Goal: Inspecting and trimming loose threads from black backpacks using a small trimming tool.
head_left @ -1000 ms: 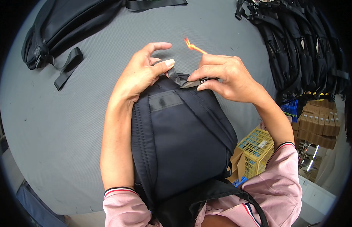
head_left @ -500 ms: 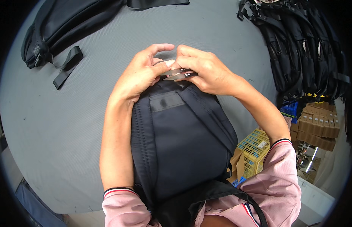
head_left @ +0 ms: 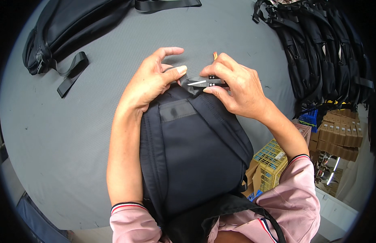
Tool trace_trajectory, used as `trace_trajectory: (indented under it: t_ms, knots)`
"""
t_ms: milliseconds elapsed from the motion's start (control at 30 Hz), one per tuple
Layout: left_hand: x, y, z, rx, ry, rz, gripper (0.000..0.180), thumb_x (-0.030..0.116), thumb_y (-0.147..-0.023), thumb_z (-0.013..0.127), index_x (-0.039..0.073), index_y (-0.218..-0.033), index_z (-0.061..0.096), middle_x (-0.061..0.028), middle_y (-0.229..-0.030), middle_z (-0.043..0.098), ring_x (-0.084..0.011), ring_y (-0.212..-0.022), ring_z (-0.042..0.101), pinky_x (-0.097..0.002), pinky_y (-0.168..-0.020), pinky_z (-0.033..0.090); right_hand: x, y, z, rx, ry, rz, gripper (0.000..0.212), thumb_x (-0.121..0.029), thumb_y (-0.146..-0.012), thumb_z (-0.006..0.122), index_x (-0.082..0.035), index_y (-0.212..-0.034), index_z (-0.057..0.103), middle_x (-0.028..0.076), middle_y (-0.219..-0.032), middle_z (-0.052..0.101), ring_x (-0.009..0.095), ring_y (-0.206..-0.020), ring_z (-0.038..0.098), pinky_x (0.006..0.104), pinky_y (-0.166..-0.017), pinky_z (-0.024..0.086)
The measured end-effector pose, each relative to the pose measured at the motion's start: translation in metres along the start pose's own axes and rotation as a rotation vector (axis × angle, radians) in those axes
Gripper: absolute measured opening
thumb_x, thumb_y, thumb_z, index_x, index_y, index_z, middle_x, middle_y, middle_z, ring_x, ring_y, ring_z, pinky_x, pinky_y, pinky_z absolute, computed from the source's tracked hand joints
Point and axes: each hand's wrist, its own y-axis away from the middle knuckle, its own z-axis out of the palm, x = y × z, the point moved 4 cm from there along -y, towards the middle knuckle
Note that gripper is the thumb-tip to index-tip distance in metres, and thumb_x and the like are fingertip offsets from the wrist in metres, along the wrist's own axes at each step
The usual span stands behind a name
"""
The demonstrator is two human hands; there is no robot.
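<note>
A dark navy backpack (head_left: 200,158) lies in front of me, its straps and back panel facing up and its top end pointing away. My left hand (head_left: 153,79) pinches the black strap loop (head_left: 184,79) at the bag's top between thumb and fingers, the index finger stretched out above. Just to its right, my right hand (head_left: 238,85) grips a pair of thread snips (head_left: 208,82) with black handles and short silver blades. The blades point left, over the black webbing at the top of the bag. Whether they touch the fabric I cannot tell.
Another black bag (head_left: 82,28) with a loose webbing strap (head_left: 72,75) lies at the far left of the grey table (head_left: 66,150). Several black backpacks (head_left: 317,52) are stacked at the far right. Beyond the right edge stand a yellow crate (head_left: 271,162) and cardboard boxes (head_left: 339,131).
My right hand has drawn right and slightly nearer with the snips, away from the left fingers. The left hand has barely moved, and its pinch on the strap loop stays.
</note>
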Motion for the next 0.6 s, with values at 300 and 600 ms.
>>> trace_trajectory:
  t_ms: [300, 600]
  knots:
    - [0.001, 0.0, 0.0, 0.0, -0.049, -0.004, 0.05, 0.017, -0.084, 0.067, 0.002, -0.127, 0.048, -0.003, -0.075, 0.059, -0.0039, -0.059, 0.048, -0.0177, -0.05, 0.036, -0.006, -0.002, -0.004, 0.024, 0.192, -0.178, 0.023, -0.014, -0.071, 0.073, -0.012, -0.091, 0.062, 0.001, -0.082, 0.055, 0.023, -0.065, 0.056, 0.0343, -0.058, 0.046]
    - [0.0, 0.0, -0.001, -0.019, -0.028, -0.002, 0.05, 0.016, -0.084, 0.066, 0.001, -0.127, 0.048, -0.0027, -0.075, 0.059, -0.004, -0.059, 0.048, -0.0179, -0.05, 0.036, 0.002, -0.003, -0.007, -0.017, -0.035, -0.071, 0.022, -0.01, -0.072, 0.07, -0.011, -0.094, 0.064, 0.003, -0.082, 0.056, 0.024, -0.069, 0.059, 0.0348, -0.06, 0.047]
